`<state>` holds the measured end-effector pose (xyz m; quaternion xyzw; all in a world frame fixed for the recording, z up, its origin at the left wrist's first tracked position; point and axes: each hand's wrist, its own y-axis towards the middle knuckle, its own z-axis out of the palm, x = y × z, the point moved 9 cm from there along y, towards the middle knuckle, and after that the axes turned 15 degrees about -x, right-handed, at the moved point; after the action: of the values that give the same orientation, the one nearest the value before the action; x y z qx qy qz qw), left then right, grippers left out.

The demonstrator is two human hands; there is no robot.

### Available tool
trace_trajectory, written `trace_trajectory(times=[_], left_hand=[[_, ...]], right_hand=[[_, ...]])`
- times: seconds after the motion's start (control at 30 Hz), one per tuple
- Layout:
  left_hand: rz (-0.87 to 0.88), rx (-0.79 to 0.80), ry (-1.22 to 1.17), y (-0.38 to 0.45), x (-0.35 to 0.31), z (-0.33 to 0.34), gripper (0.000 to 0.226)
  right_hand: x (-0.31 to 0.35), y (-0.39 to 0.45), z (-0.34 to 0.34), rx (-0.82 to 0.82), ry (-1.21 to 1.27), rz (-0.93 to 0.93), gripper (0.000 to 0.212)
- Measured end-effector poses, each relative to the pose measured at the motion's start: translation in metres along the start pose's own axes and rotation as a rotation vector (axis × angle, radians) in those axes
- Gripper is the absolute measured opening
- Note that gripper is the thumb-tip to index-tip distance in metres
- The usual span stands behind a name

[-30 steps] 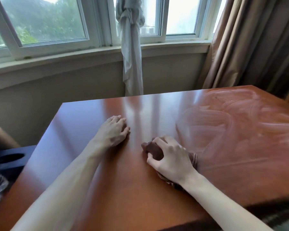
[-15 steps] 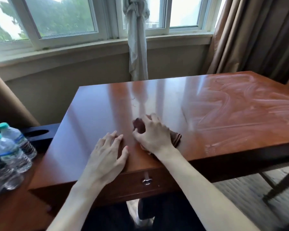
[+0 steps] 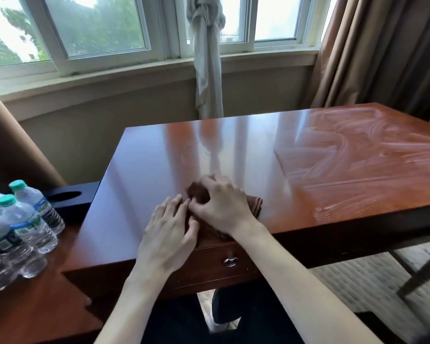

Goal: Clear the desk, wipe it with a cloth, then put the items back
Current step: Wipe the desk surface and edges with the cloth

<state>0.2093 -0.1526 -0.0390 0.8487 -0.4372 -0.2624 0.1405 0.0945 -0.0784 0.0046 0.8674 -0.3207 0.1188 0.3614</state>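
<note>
The desk (image 3: 159, 155) serves as the landmark. At the middle of its near edge, the right hand (image 3: 222, 204) grips a crumpled brown cloth (image 3: 255, 204) against the desktop, fingers curled over it. The left hand (image 3: 168, 234) lies flat on the desk just left of the cloth, fingers extended, fingertips beside the right hand. Pale wipe streaks (image 3: 358, 150) cover the right half of the desk. A drawer pull (image 3: 230, 261) sits on the desk front below the hands. Water bottles (image 3: 23, 219) stand left of the desk on a lower surface, with a dark tissue box (image 3: 67, 197) between them and the desk.
</note>
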Motion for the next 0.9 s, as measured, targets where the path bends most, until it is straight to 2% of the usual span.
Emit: trace_trajectory(times=[0.1, 0.2, 0.27, 0.37, 0.47, 0.53, 0.6, 0.67, 0.77, 0.9], left_hand=[[0.004, 0.000, -0.009, -0.001, 0.001, 0.000, 0.069], [-0.006, -0.019, 0.002, 0.000, -0.001, 0.000, 0.066], [-0.008, -0.038, 0.002, 0.001, -0.002, -0.002, 0.067], [-0.012, -0.037, -0.024, 0.000, -0.002, 0.000, 0.065], [-0.098, -0.081, -0.211, 0.005, 0.007, -0.012, 0.046], [-0.163, -0.177, -0.330, 0.001, 0.020, -0.035, 0.031], [-0.156, -0.266, -0.250, -0.008, 0.041, -0.060, 0.021], [-0.182, -0.310, -0.083, -0.021, 0.075, -0.077, 0.018], [-0.253, -0.284, 0.075, -0.032, 0.118, -0.081, 0.032], [-0.267, -0.308, 0.146, -0.035, 0.122, -0.078, 0.048]], right_hand=[[-0.017, -0.037, -0.041, 0.029, 0.099, -0.039, 0.032], [-0.091, -0.009, -0.062, -0.101, -0.048, 0.136, 0.034], [-0.115, 0.024, -0.056, -0.194, -0.177, 0.250, 0.033], [-0.079, 0.058, -0.012, -0.168, -0.180, 0.236, 0.032], [-0.013, 0.050, 0.027, -0.051, -0.104, 0.080, 0.035], [0.021, 0.014, 0.024, 0.027, 0.000, -0.073, 0.034], [0.030, -0.027, 0.000, 0.039, 0.103, -0.172, 0.031], [0.008, -0.032, -0.015, -0.023, 0.075, -0.127, 0.029], [-0.016, 0.013, 0.002, -0.130, -0.097, 0.052, 0.031], [0.046, 0.038, 0.057, -0.072, -0.062, 0.062, 0.034]])
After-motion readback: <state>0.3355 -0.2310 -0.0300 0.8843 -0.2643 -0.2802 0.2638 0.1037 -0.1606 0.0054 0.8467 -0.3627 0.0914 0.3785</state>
